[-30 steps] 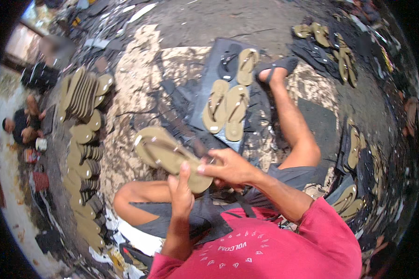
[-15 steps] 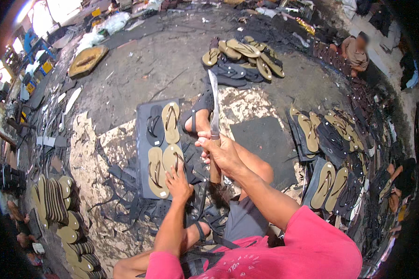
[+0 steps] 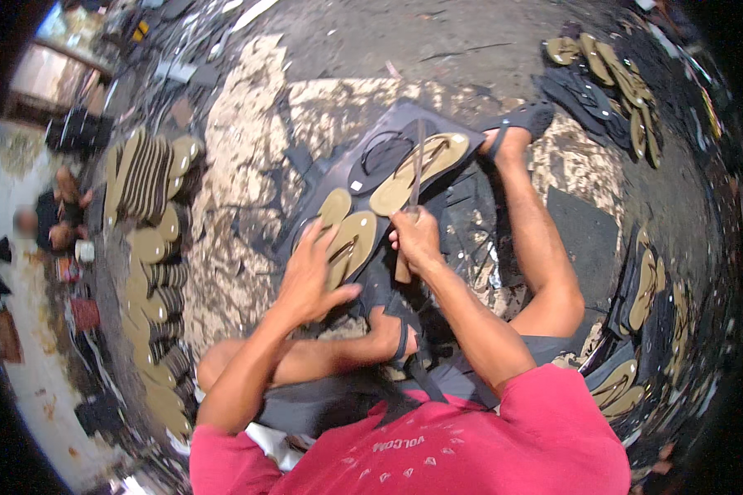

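My right hand (image 3: 418,241) is closed round the wooden handle of a knife (image 3: 419,169). Its long blade points away from me and passes in front of a tan flip-flop (image 3: 396,188). Beside that one lies a dark flip-flop (image 3: 376,172). Both rest on a dark rubber sheet (image 3: 404,114). Nearer to me, my left hand (image 3: 309,276) has its fingers apart over the near end of the sheet. It is at the edge of a second tan flip-flop (image 3: 355,239), while a third tan flip-flop (image 3: 335,206) shows partly behind the fingers. Blur hides whether the hand touches them.
Stacks of tan flip-flops (image 3: 147,186) line the left side. More flip-flops (image 3: 611,70) are piled at the far right, others (image 3: 648,289) at the right. Dark rubber scraps cover the ground round my bent legs (image 3: 545,239). Another person (image 3: 58,214) sits at the far left.
The view has swung left. The sheet has turned clockwise and its near end now lies closer to my left hand. My right hand keeps the knife.
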The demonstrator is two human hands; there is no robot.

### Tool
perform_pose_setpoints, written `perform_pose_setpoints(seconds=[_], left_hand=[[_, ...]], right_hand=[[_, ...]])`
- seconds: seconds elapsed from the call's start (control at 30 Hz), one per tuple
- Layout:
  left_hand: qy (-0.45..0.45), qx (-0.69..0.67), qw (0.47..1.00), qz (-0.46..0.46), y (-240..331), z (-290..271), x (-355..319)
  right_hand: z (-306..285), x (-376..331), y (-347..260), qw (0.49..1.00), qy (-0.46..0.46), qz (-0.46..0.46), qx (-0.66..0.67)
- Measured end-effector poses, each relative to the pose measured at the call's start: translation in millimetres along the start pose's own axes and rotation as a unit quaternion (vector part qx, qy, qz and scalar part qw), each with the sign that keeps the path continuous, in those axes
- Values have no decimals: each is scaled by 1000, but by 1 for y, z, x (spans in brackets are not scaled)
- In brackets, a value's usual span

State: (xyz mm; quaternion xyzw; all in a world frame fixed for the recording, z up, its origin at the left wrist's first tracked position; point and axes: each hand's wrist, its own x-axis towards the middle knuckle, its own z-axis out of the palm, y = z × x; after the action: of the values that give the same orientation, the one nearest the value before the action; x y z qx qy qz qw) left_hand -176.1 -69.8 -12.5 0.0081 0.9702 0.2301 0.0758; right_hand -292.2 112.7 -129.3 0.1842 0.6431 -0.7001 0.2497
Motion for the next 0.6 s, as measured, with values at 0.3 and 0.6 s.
perform_pose_setpoints(seconds=[0.3,0.6], left_hand=[[36,55,991,-118,-7,83,66],[106,-8,990,-91,-18,67,56]], right_hand=[[-61,-63,-25,896,-132,-167,-389],[-56,-52,-10,809,-170,-217,-519]])
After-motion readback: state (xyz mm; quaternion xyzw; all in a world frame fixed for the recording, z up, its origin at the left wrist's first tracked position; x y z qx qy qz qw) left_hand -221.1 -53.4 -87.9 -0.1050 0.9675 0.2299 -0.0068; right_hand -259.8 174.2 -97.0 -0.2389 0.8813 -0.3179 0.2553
